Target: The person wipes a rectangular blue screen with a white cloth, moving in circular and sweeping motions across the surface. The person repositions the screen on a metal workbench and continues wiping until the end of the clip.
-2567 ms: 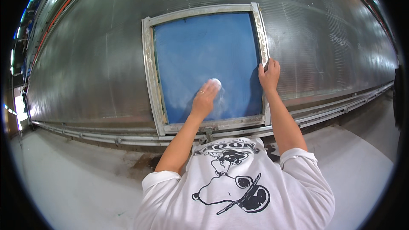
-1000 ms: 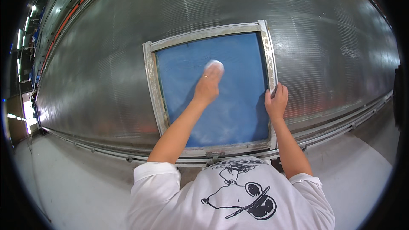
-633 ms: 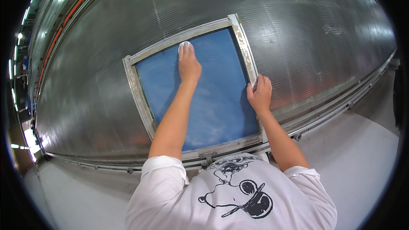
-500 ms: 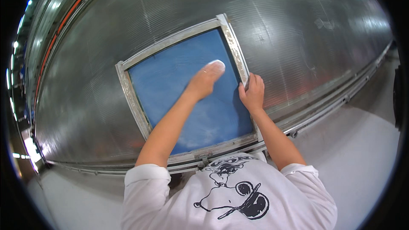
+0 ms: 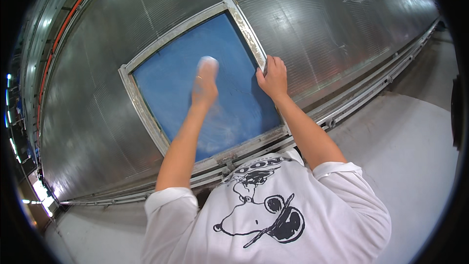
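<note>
A silk-screen-like frame [image 5: 177, 32] with pale, stained metal bars and a blue sheet [image 5: 163, 85] inside it lies tilted in front of me. My left hand [image 5: 204, 88], slightly smeared by motion, is over the middle of the sheet. Its fingers close on a small white wad [image 5: 210, 61]; whether this is cloth or paper I cannot tell. My right hand [image 5: 274, 77] grips the frame's right bar, thumb on the inner side and fingers around the outer edge. Whitish smears show on the blue near my left wrist.
Beneath the frame a long, shiny grey table surface [image 5: 312, 24] with fine lines stretches to both sides. A metal rail [image 5: 359, 95] runs along its near edge, close to my body. An orange strip [image 5: 73, 14] follows the far left side. Pale floor [image 5: 391, 142] lies at the right.
My left hand with the white wad has moved left across the blue sheet. My right hand keeps hold of the frame's right bar. The whole view has shifted somewhat.
</note>
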